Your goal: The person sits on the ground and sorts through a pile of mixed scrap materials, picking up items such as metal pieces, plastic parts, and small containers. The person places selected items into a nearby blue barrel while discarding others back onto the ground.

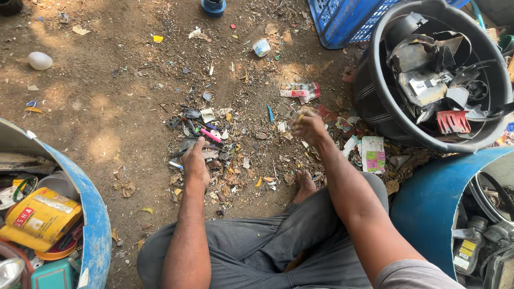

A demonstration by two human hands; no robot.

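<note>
I am looking down at a dirt ground (pixel 107 107) where I am sitting cross-legged in grey trousers (pixel 257 251), one bare foot (pixel 305 184) showing just past my knees. My left hand (pixel 195 160) is reaching out to about eleven o'clock from my lap and pressing palm down into a scatter of small scraps (pixel 214 144), fingers curled loosely over dark plastic bits; I cannot tell whether it is gripping any single piece. A pink stick (pixel 210 135) is lying just beside its fingertips, at one o'clock from the hand. My right hand (pixel 308 127) is hovering above the ground at about one o'clock from my lap, fingers pinched narrow around something small and yellowish that is too tiny to make out. A thin blue stick (pixel 270 114) is lying between the two hands, nearer the right one. At two o'clock a black tub (pixel 375 101) is standing full of dark broken plastic parts, with a blue crate (pixel 342 21) behind it at twelve to one o'clock. A blue barrel (pixel 96 225) is sitting at eight o'clock, holding a yellow container (pixel 40 219), and another blue drum (pixel 428 208) is lying at four o'clock. A white egg-shaped thing (pixel 40 60) is resting well apart at ten o'clock.
</note>
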